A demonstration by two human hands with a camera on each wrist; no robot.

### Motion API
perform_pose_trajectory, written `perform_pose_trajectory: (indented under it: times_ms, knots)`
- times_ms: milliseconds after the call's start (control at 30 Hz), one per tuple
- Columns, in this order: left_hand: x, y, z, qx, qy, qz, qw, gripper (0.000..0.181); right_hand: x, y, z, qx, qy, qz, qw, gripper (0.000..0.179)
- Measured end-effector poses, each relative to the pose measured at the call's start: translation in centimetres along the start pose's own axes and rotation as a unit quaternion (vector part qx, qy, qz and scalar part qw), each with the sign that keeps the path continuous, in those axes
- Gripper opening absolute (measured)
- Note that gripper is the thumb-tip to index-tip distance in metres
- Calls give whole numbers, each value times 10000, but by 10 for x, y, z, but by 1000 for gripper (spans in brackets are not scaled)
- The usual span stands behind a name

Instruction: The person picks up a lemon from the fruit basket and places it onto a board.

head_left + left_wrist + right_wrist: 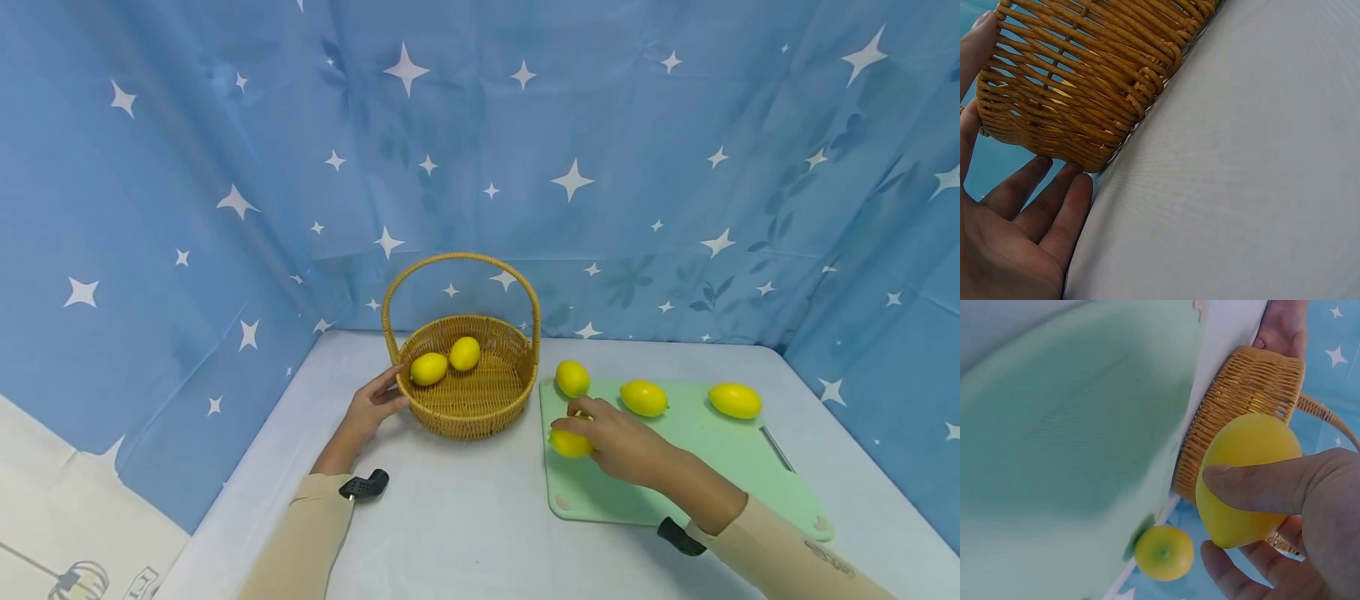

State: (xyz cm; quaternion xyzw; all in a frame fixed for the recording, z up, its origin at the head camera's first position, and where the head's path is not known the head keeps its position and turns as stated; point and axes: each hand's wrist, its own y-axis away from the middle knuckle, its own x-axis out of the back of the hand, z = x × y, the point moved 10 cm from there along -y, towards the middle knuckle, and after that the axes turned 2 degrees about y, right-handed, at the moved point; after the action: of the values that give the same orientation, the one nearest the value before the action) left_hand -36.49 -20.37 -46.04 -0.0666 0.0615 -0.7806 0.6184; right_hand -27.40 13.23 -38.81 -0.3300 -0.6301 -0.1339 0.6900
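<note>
A yellow lemon (572, 443) is pinched by my right hand (626, 442) above the left part of a green cutting board (675, 492). In the right wrist view, the thumb presses one side of this lemon (1241, 481) and the other fingers lie behind it. Against the left side of a wicker basket (468, 425) rests my left hand (367, 412). Its fingers are spread and nearly straight, touching the basket wall (1079, 81) and rim in the left wrist view. Inside the basket lie two lemons, one at left (428, 369) and another (465, 353) farther back.
Along the board's far edge lie three more lemons: one at left (572, 378), one mid-board (643, 398) and one at right (735, 401). The basket's tall handle (461, 257) arches upward. A blue star-patterned curtain (480, 167) borders the white table (465, 517).
</note>
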Motion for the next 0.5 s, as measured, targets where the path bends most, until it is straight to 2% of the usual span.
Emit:
perform_pose_trajectory:
  times_ms: [200,333,500]
  knots:
    - [-5,3,8,-40,-83,-20,10000,68,-4,12,4,-175,-118,-103,9997,68]
    - [-4,3,6,-10,-36,-22,10000,67,-9,21,8,-424,-208,-283,9985,67]
    - [-2,2,4,34,-47,19,10000,67,-13,28,5,-533,-269,-325,9977,63]
